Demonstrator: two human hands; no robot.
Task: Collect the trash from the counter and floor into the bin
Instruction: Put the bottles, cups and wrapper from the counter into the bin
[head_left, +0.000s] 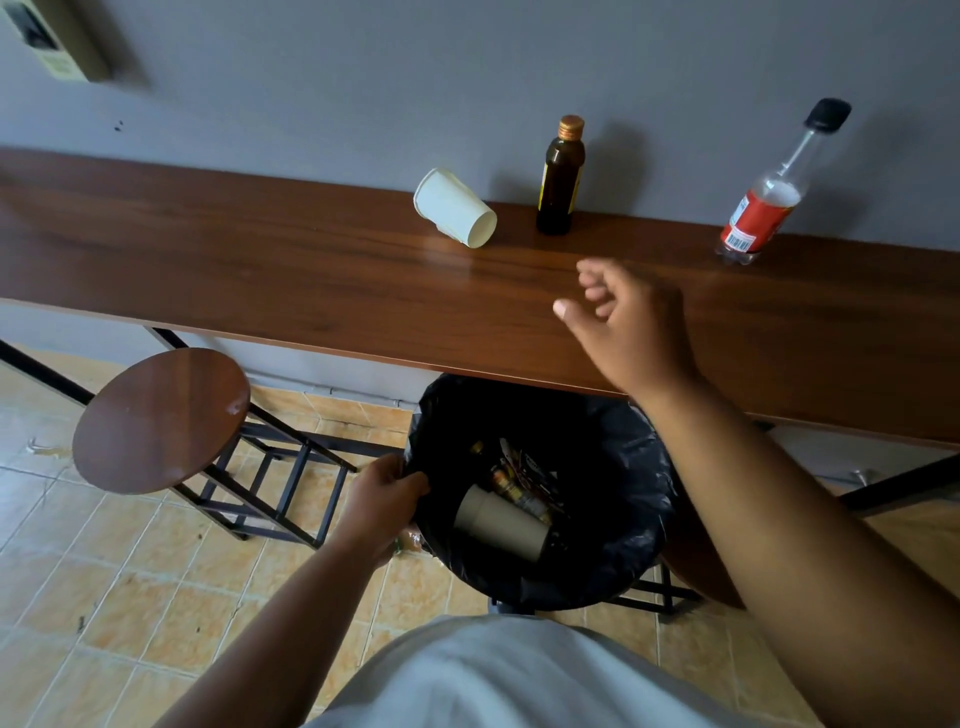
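Right hand (631, 322) hovers over the worktop (260, 260), fingers (597, 291) loosely curled, holding nothing. One tipped white paper cup (454, 214) up-left of them, one brown glass bottle (560, 179) just beyond, one clear red-label bottle (769, 200) to their right; barcode visible, text unreadable. Left hand (387, 493) fingers pinch the rim of the black-lined bin (639, 499) below, with one cup inside.

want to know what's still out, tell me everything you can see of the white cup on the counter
The white cup looks like paper, plain, with no print showing. It lies tipped on its side on the wooden counter close to the wall, its rimmed mouth toward the wall and up-left, its flat base toward the camera. Only the counter touches it. A brown bottle stands just right of it. The right hand is apart from it.
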